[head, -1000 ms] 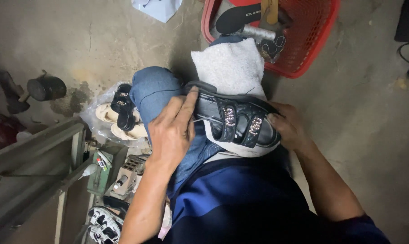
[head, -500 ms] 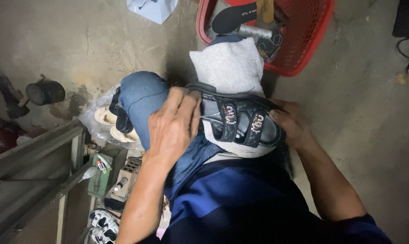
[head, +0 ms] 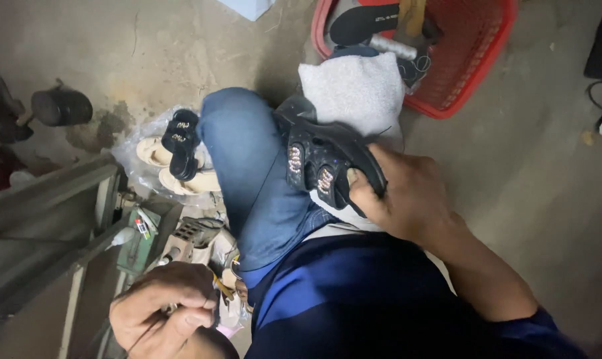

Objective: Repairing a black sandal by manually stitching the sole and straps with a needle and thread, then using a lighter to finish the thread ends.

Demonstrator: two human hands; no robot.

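A black sandal point(head: 321, 163) with beaded straps rests on a white towel point(head: 354, 90) laid over my right knee. My right hand point(head: 401, 196) grips the sandal's near end, thumb on the sole edge. My left hand point(head: 161, 312) is low at the left beside my thigh, fingers pinched shut around a thin dark thread point(head: 258, 196) that runs up toward the sandal; a small tool may be in it but is too hidden to tell. My left knee in blue jeans point(head: 248, 173) rises between the hands.
A red plastic basket point(head: 474, 63) with an insole and spools stands behind the knee. Pale and black sandals in a plastic bag point(head: 174, 156) lie on the floor at the left. A metal frame point(head: 55, 219) and small tools occupy the lower left.
My left hand has left the sandal and dropped down to the lower left, drawing the thread out. The sandal has tilted, with my right hand now holding it alone.
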